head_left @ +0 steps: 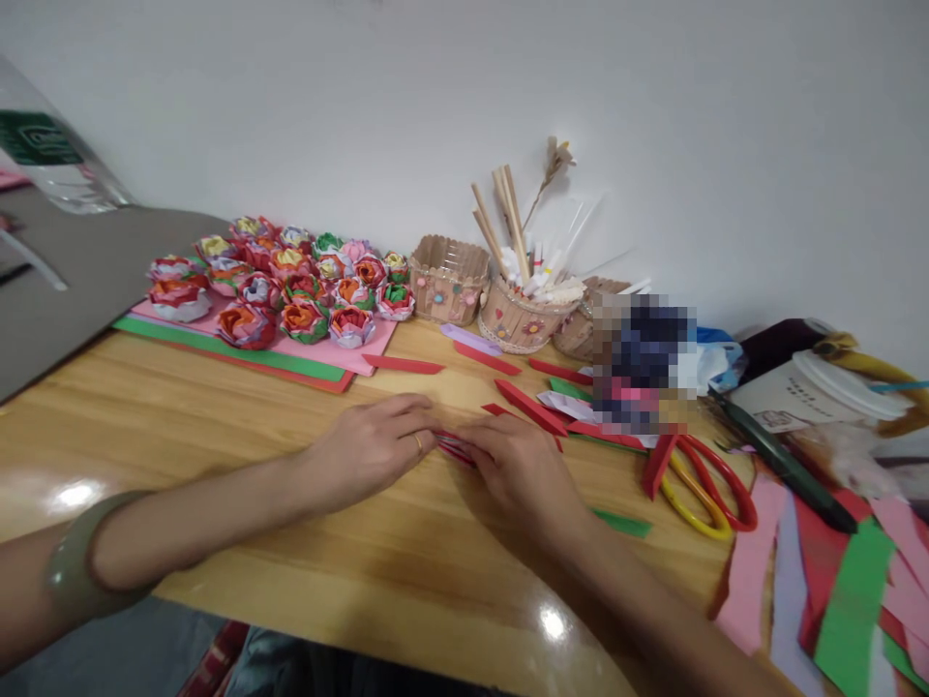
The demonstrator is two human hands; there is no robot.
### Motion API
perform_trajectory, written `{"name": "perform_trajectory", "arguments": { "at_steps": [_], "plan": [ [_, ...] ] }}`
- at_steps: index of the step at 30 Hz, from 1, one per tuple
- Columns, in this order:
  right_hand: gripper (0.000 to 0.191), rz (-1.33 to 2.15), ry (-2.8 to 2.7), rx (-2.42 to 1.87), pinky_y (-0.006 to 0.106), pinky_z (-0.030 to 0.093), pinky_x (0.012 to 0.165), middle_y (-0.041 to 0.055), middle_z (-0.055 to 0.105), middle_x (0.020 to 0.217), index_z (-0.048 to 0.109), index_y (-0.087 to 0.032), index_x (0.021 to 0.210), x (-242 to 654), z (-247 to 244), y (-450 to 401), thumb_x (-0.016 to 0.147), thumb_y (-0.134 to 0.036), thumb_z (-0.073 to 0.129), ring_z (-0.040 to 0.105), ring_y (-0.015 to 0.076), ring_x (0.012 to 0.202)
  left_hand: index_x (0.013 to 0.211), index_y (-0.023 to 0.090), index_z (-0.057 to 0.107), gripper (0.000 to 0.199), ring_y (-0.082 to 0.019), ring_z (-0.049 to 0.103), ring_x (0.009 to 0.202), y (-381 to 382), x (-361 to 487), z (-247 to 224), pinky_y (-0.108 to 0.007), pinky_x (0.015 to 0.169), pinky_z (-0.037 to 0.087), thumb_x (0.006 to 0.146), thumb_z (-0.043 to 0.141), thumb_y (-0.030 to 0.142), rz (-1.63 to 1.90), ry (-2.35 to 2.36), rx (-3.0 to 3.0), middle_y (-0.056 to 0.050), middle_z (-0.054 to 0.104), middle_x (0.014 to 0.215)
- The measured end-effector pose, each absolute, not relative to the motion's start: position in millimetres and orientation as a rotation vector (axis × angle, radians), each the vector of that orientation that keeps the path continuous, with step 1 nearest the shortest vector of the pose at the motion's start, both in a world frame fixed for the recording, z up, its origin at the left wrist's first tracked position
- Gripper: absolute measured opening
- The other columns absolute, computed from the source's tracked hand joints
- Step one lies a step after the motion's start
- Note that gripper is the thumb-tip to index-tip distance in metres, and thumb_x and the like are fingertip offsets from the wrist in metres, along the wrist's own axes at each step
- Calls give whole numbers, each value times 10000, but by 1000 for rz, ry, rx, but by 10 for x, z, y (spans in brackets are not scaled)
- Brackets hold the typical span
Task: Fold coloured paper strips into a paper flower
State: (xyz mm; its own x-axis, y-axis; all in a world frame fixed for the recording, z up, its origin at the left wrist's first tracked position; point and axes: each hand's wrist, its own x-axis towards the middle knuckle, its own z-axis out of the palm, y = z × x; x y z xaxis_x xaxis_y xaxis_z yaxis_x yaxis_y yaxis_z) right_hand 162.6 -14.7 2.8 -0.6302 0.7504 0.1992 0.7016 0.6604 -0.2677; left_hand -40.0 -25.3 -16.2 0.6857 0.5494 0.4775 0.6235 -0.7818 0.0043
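Just above the wooden table [290, 571], my left hand [381, 445] and my right hand [523, 469] meet over a small bundle of folded red paper strips [456, 447]. Both hands pinch it from opposite sides, so its ends are hidden under the fingers. A gold ring is on the left hand and a bangle [91, 561] circles that wrist. Beyond the hands lie loose folded strips: a red one [403, 365], a lilac one [470, 338] and a wider red one [529, 407]. A green strip [622, 523] lies near my right forearm.
Several folded paper flowers [305, 318] stand on coloured sheets [224, 350] at the back left. Along the wall are decorated baskets [524, 319], one holding sticks. Scissors [707, 489], a dark pen-like tool [788, 465], a lidded cup [813, 392] and torn paper pieces [853, 595] fill the right.
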Motion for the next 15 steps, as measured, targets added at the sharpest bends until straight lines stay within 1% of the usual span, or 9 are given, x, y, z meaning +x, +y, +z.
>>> {"name": "perform_trajectory", "arguments": {
  "at_steps": [3, 6, 8, 11, 13, 15],
  "plan": [
    [209, 253, -2624, -1197, 254, 449, 700, 52, 686, 827, 676, -175, 903, 1606, 35, -172, 857, -151, 474, 597, 149, 773, 905, 140, 626, 250, -154, 621, 873, -225, -380, -139, -285, 769, 521, 901, 382, 194, -728, -994, -2825, -69, 685, 909],
    [207, 96, -2634, -1250, 307, 467, 732, 77, 681, 897, 659, -150, 956, 1560, 43, -237, 864, -184, 477, 594, 194, 837, 890, 139, 621, 256, -148, 630, 833, -212, -360, -110, -275, 736, 521, 902, 371, 193, -775, -1024, -2860, -74, 681, 886],
    [225, -54, -2665, -1217, 332, 476, 721, 101, 671, 948, 632, -117, 1024, 1536, 32, -282, 843, -171, 509, 584, 223, 858, 862, 131, 611, 243, -151, 629, 808, -209, -350, -98, -272, 720, 520, 899, 378, 186, -794, -1019, -2876, -71, 676, 865],
    [280, -170, -2701, -1137, 317, 483, 684, 109, 662, 956, 600, -95, 1080, 1531, -10, -313, 806, -99, 538, 573, 221, 844, 883, 128, 583, 219, -155, 623, 764, -200, -357, -100, -269, 677, 523, 899, 389, 227, -790, -1174, -2906, -68, 658, 835],
    [272, -198, -2677, -1124, 307, 482, 663, 96, 664, 936, 603, -107, 1069, 1541, -46, -310, 804, -94, 542, 571, 216, 836, 999, 121, 549, 246, -182, 616, 862, -194, -383, -116, -306, 734, 523, 892, 411, 293, -779, -1333, -2870, -99, 648, 944],
    [252, -235, -2639, -1109, 303, 479, 648, 86, 666, 929, 611, -117, 1051, 1548, -76, -303, 810, -97, 539, 572, 216, 835, 1151, 107, 477, 375, -235, 556, 1047, -200, -421, -138, -380, 856, 485, 878, 428, 360, -716, -1408, -2807, -151, 593, 1140]
  ]
}}
